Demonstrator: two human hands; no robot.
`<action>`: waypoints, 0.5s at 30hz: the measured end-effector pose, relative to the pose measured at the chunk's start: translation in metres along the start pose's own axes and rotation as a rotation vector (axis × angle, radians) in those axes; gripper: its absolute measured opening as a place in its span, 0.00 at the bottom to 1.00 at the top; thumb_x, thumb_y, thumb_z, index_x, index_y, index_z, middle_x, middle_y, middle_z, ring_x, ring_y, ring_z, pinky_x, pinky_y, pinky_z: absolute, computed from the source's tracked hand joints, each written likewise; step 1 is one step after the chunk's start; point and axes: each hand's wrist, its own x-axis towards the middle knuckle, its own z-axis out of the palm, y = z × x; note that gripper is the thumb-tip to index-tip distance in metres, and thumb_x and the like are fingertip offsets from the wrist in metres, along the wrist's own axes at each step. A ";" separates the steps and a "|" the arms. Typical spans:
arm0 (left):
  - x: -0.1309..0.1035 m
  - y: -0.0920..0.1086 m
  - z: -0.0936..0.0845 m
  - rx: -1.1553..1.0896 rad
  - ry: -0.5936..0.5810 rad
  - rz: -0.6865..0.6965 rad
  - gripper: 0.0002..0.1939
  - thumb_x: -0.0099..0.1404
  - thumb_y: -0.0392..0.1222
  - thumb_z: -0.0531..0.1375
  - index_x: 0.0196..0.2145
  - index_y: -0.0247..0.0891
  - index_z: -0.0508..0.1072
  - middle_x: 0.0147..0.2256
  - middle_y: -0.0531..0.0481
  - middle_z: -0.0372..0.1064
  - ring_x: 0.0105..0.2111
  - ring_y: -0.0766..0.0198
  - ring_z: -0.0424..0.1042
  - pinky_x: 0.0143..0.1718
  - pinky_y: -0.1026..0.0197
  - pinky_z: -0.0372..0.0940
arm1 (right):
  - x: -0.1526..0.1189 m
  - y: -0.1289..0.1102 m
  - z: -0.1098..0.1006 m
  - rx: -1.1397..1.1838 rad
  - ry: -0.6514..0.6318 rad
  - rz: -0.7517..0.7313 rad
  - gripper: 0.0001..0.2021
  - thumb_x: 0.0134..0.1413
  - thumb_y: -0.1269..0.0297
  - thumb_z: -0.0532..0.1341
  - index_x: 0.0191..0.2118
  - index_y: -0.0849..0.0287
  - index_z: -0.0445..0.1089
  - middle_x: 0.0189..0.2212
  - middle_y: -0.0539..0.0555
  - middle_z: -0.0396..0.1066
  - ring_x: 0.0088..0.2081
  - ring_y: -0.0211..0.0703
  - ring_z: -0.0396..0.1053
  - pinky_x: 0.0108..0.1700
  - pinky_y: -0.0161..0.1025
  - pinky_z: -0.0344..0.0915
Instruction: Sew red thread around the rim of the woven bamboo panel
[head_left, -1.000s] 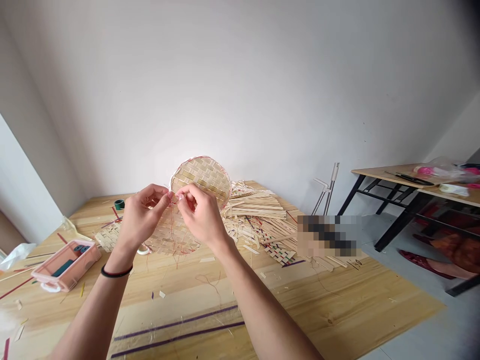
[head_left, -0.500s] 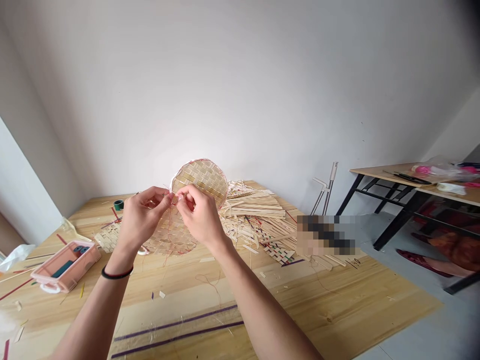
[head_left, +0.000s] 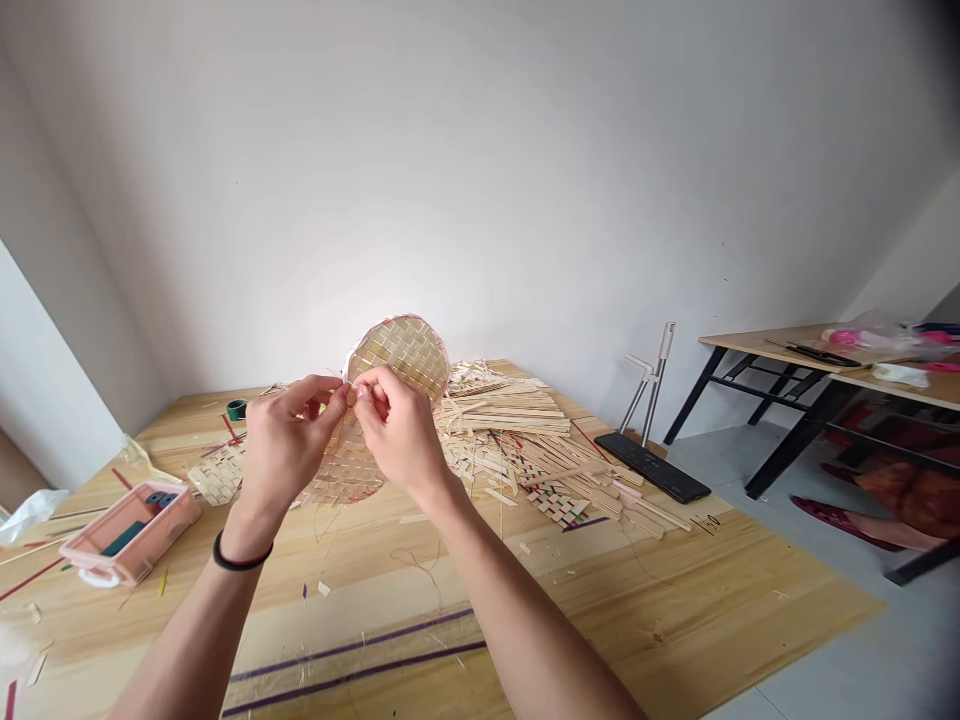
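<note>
A woven bamboo panel [head_left: 405,345] with a pale, red-threaded rim is held up over the table. It has a round upper part and a second woven part [head_left: 349,470] below, partly behind my hands. My left hand [head_left: 289,420] pinches at the left rim, where the two parts meet. My right hand [head_left: 397,425] is closed in a pinch just beside it, its fingertips almost touching the left ones. Red thread [head_left: 335,440] hangs down from the fingertips. What exactly each fingertip grips is too small to tell.
Bamboo strips [head_left: 510,410] lie heaped behind and right of the panel, with a patterned woven piece [head_left: 555,500]. A pink box [head_left: 131,535], a green tape roll [head_left: 236,410] and a flat black object [head_left: 652,467] are on the table. Another person's foot [head_left: 847,520] shows under the far table [head_left: 787,345].
The panel has turned and shifted slightly between my hands, its upper part a little narrower in view. My left wrist has moved slightly right. Both pinches stay at the same spot.
</note>
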 end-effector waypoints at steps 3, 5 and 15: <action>-0.002 0.000 0.000 0.041 0.028 0.075 0.14 0.68 0.52 0.62 0.35 0.41 0.83 0.26 0.53 0.78 0.24 0.66 0.69 0.31 0.62 0.62 | 0.000 -0.002 -0.001 0.013 0.007 -0.029 0.06 0.69 0.68 0.55 0.37 0.58 0.65 0.23 0.45 0.61 0.24 0.34 0.55 0.29 0.35 0.53; -0.002 -0.002 0.000 0.070 0.044 0.113 0.14 0.69 0.50 0.61 0.35 0.40 0.83 0.26 0.53 0.77 0.24 0.67 0.68 0.30 0.62 0.61 | 0.000 -0.003 -0.001 0.021 0.000 -0.020 0.05 0.70 0.68 0.55 0.39 0.58 0.65 0.22 0.44 0.59 0.23 0.34 0.56 0.29 0.36 0.53; 0.000 0.000 0.001 0.173 0.026 0.177 0.14 0.70 0.49 0.59 0.34 0.41 0.83 0.23 0.52 0.70 0.23 0.66 0.63 0.30 0.61 0.57 | -0.002 -0.003 -0.001 0.044 -0.049 -0.010 0.05 0.70 0.69 0.52 0.48 0.56 0.62 0.24 0.44 0.63 0.25 0.37 0.61 0.32 0.36 0.57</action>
